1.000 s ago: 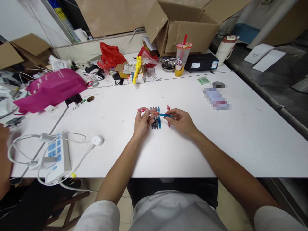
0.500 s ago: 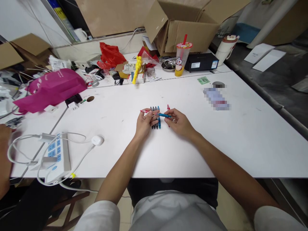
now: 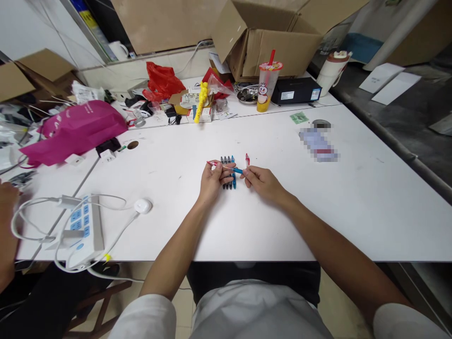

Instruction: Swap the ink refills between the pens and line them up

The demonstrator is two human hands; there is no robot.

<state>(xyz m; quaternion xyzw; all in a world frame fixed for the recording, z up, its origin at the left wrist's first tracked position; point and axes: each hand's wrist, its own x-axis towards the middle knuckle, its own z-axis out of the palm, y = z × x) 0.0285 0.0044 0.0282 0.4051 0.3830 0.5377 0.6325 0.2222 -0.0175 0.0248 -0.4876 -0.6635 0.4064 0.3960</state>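
A thin pen (image 3: 226,167), pink at its left end and blue at its right, spans between my two hands. My left hand (image 3: 211,182) pinches its pink part. At the blue end, the fingers of my right hand (image 3: 263,182) are closed on it. Under and beside my left fingers lies a row of several dark pens (image 3: 227,185) with a blue pen (image 3: 234,181) at its right side, partly covered by the hand. A pink pen (image 3: 247,159) lies on the white table just beyond my right fingers, its lower part hidden.
A white power strip (image 3: 86,230) with cables lies at the left, near another person's arm (image 3: 7,230). Behind are a magenta bag (image 3: 79,127), a yellow object (image 3: 201,102), a drink cup (image 3: 267,87), a black box (image 3: 295,91) and a cardboard box (image 3: 278,52).
My right fingers have closed more tightly around the blue end of the pen, and more of the pink pen's upper part shows. My left hand has barely moved.
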